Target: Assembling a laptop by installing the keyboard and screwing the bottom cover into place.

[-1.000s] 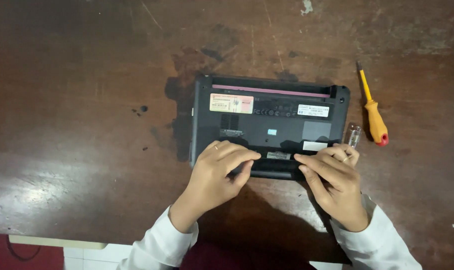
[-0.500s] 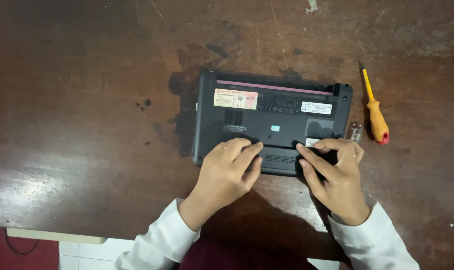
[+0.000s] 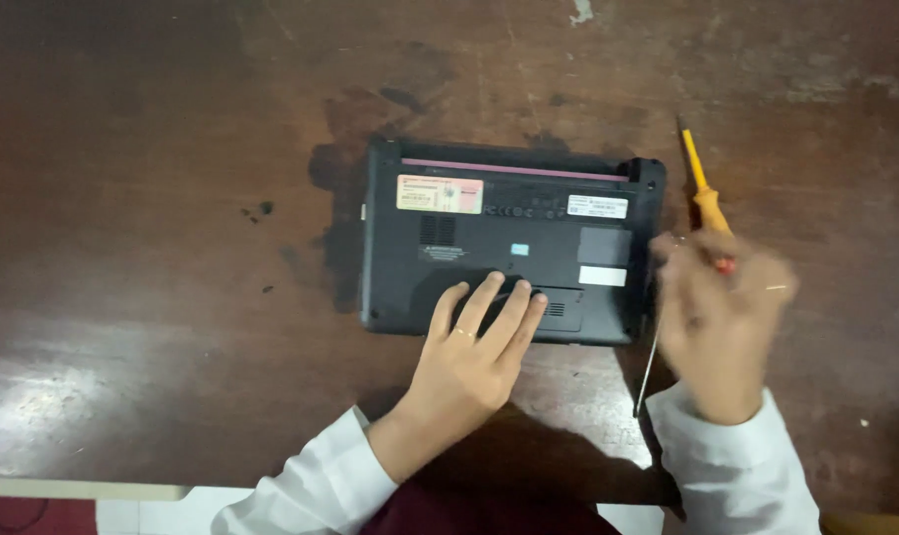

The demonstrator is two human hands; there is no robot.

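1. My left hand lies flat, fingers spread, on the upturned black laptop mid-bench; light pressure could let it slide.
2. My right hand is blurred over the yellow screwdriver; I cannot tell its grip, so a fumble might roll it away.

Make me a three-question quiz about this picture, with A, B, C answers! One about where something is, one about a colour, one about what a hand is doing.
1. Where is the screwdriver?
A. On top of the laptop
B. On the table, by the laptop's right side
C. On the floor

2. What colour is the screwdriver's handle?
A. Orange
B. Green
C. White

3. What is the left hand doing?
A. Holding the screwdriver
B. Hanging in the air
C. Lying flat on the laptop

Answers: 1 B, it lies right of the black laptop. 2 A, the handle shows orange. 3 C, its fingers spread on the laptop's underside; the blurred right hand is at the screwdriver.
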